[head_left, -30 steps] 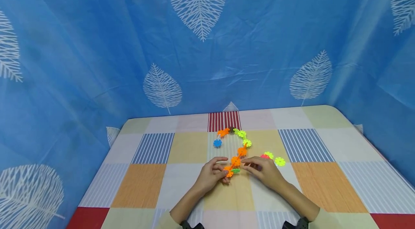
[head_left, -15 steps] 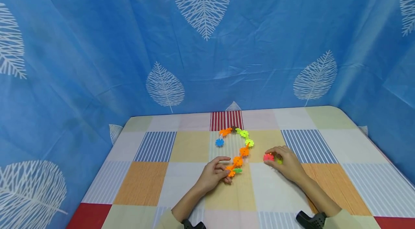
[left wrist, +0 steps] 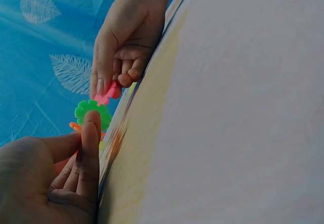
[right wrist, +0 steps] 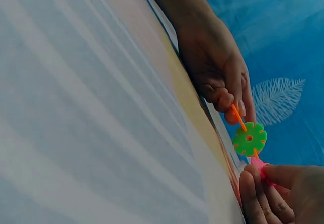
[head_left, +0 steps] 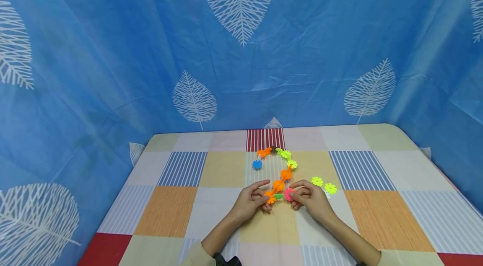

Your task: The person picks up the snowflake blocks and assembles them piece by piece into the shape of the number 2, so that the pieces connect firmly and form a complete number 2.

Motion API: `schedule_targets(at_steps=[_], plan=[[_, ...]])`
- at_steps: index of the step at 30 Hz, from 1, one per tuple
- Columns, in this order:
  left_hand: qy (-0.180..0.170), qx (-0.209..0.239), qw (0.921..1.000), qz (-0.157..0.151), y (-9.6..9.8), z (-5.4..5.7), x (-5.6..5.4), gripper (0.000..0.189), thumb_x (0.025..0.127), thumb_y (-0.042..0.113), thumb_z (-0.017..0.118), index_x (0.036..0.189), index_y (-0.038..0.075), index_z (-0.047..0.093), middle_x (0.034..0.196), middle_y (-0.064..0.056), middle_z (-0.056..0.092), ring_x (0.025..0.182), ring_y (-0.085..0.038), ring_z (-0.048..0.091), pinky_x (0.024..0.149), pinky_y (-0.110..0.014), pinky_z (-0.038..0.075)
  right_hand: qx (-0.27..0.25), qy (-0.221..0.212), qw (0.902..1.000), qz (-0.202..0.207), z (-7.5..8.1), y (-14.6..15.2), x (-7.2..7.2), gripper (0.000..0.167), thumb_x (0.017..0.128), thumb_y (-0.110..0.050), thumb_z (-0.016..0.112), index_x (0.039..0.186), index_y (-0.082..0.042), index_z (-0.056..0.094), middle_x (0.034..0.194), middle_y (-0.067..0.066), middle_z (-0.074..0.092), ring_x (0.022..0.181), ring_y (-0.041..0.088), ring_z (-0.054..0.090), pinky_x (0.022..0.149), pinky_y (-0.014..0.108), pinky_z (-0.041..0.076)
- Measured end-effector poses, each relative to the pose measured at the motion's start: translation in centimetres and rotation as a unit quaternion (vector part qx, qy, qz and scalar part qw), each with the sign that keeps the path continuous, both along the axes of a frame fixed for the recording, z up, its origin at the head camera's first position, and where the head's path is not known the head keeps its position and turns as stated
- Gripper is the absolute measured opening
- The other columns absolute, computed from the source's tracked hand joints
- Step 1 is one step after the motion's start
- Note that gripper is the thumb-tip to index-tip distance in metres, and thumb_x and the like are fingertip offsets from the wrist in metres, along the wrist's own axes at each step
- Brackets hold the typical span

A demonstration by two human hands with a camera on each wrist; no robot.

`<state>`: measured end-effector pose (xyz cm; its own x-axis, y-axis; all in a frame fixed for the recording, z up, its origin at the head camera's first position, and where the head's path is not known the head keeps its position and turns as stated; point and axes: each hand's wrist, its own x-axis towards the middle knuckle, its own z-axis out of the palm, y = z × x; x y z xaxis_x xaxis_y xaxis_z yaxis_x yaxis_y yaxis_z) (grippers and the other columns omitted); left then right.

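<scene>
A curved chain of notched, flower-shaped plastic discs lies across the table in the head view. At its near end my left hand (head_left: pixel 246 204) pinches an orange disc (head_left: pixel 270 199). A green disc (right wrist: pixel 249 139) with a centre hole is joined to that orange disc. My right hand (head_left: pixel 313 200) pinches a pink disc (head_left: pixel 289 194) between thumb and fingers. In both wrist views the pink disc's edge meets the green disc's rim; how deeply they interlock cannot be told. My left fingers partly cover the orange disc.
Beyond my hands the chain continues through orange discs (head_left: pixel 286 174), yellow discs (head_left: pixel 292 164), a dark one and a blue end disc (head_left: pixel 257 164). Loose yellow discs (head_left: pixel 330 188) and a white piece lie just past my right hand. A blue leaf-patterned curtain (head_left: pixel 302 69) surrounds the checked table.
My right hand went right to the loose discs, picked up the pink one and brought it back left to the green disc. My left hand keeps its hold on the orange disc.
</scene>
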<state>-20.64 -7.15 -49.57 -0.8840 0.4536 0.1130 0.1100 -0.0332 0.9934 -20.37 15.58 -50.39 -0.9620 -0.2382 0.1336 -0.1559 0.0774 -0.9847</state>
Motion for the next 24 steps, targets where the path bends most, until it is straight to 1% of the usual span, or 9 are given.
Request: schedule_targets(at_steps=[2, 4, 6, 11, 13, 15, 19, 21, 24], plan=[[0.002, 0.001, 1.0, -0.002, 0.0, 0.5, 0.2, 0.046, 0.089, -0.012, 0.049, 0.134, -0.01, 0.038, 0.083, -0.026, 0.057, 0.07, -0.046, 0.061, 0.065, -0.043, 0.053, -0.002, -0.012, 0.9999, -0.001, 0.1, -0.2, 0.1, 0.032, 0.085, -0.008, 0.065, 0.109, 0.01, 0.054, 0.072, 0.019, 0.064, 0.057, 0.026, 0.064, 0.055, 0.039, 0.054], [0.003, 0.002, 1.0, -0.002, 0.0, 1.1, 0.5, 0.045, 0.089, -0.012, 0.049, 0.133, -0.011, 0.038, 0.083, -0.026, 0.057, 0.07, -0.047, 0.061, 0.065, -0.043, 0.053, -0.009, -0.022, 0.9997, 0.002, 0.1, -0.3, 0.1, 0.034, 0.086, -0.008, 0.065, 0.111, 0.011, 0.053, 0.073, 0.02, 0.064, 0.058, 0.026, 0.064, 0.056, 0.039, 0.055], [0.003, 0.01, 0.9999, -0.002, 0.0, 1.3, 0.6, 0.044, 0.089, -0.012, 0.049, 0.132, -0.012, 0.038, 0.082, -0.024, 0.057, 0.069, -0.043, 0.062, 0.064, -0.041, 0.054, -0.019, -0.037, 0.9991, 0.004, 0.2, -0.3, 0.1, 0.036, 0.086, -0.008, 0.064, 0.113, 0.012, 0.052, 0.075, 0.022, 0.064, 0.059, 0.025, 0.064, 0.058, 0.039, 0.055], [-0.005, 0.021, 0.9998, -0.003, -0.1, 1.3, 0.6, 0.044, 0.089, -0.011, 0.05, 0.132, -0.013, 0.038, 0.081, -0.02, 0.058, 0.065, -0.025, 0.066, 0.063, -0.034, 0.055, -0.033, -0.065, 0.9973, 0.008, 0.4, -0.3, 0.2, 0.038, 0.086, -0.008, 0.064, 0.115, 0.014, 0.05, 0.078, 0.024, 0.063, 0.061, 0.023, 0.064, 0.06, 0.037, 0.055], [-0.012, 0.017, 0.9998, -0.002, -0.1, 1.3, 0.6, 0.044, 0.089, -0.01, 0.051, 0.132, -0.012, 0.039, 0.081, -0.019, 0.058, 0.065, -0.022, 0.066, 0.063, -0.033, 0.055, -0.035, -0.071, 0.9967, 0.014, 0.5, -0.4, 0.2, 0.039, 0.087, -0.008, 0.064, 0.115, 0.014, 0.05, 0.078, 0.024, 0.063, 0.061, 0.022, 0.064, 0.06, 0.037, 0.055], [-0.019, 0.013, 0.9997, 0.003, 0.0, 0.9, 0.4, 0.044, 0.089, -0.01, 0.051, 0.132, -0.01, 0.041, 0.08, -0.017, 0.058, 0.065, -0.024, 0.066, 0.062, -0.032, 0.055, -0.041, -0.083, 0.9955, 0.019, 0.5, -0.4, 0.2, 0.039, 0.087, -0.008, 0.064, 0.115, 0.015, 0.049, 0.077, 0.022, 0.064, 0.061, 0.021, 0.064, 0.061, 0.037, 0.055], [-0.02, 0.007, 0.9997, 0.015, 0.2, -0.4, -0.2, 0.044, 0.089, -0.009, 0.052, 0.132, -0.007, 0.043, 0.079, -0.014, 0.058, 0.066, -0.036, 0.064, 0.061, -0.034, 0.055, -0.05, -0.101, 0.9933, 0.026, 0.5, -0.8, 0.3, 0.04, 0.087, -0.008, 0.064, 0.114, 0.017, 0.049, 0.079, 0.022, 0.065, 0.061, 0.02, 0.064, 0.062, 0.037, 0.055], [-0.011, 0.012, 0.9998, 0.01, 0.1, -0.9, -0.3, 0.045, 0.089, -0.008, 0.053, 0.133, -0.006, 0.043, 0.079, -0.013, 0.058, 0.065, -0.033, 0.065, 0.06, -0.035, 0.055, -0.049, -0.102, 0.9933, 0.024, 0.5, -1.0, 0.4, 0.039, 0.086, -0.007, 0.064, 0.113, 0.017, 0.049, 0.079, 0.022, 0.065, 0.061, 0.019, 0.064, 0.062, 0.036, 0.055], [0.018, 0.019, 0.9996, -0.006, -0.1, -0.9, -0.2, 0.046, 0.088, -0.007, 0.055, 0.133, -0.007, 0.041, 0.079, -0.01, 0.058, 0.063, -0.024, 0.066, 0.059, -0.034, 0.055, -0.046, -0.095, 0.994, 0.03, 0.5, -1.2, 0.4, 0.038, 0.087, -0.006, 0.063, 0.114, 0.017, 0.049, 0.08, 0.023, 0.065, 0.061, 0.021, 0.064, 0.062, 0.037, 0.055]])
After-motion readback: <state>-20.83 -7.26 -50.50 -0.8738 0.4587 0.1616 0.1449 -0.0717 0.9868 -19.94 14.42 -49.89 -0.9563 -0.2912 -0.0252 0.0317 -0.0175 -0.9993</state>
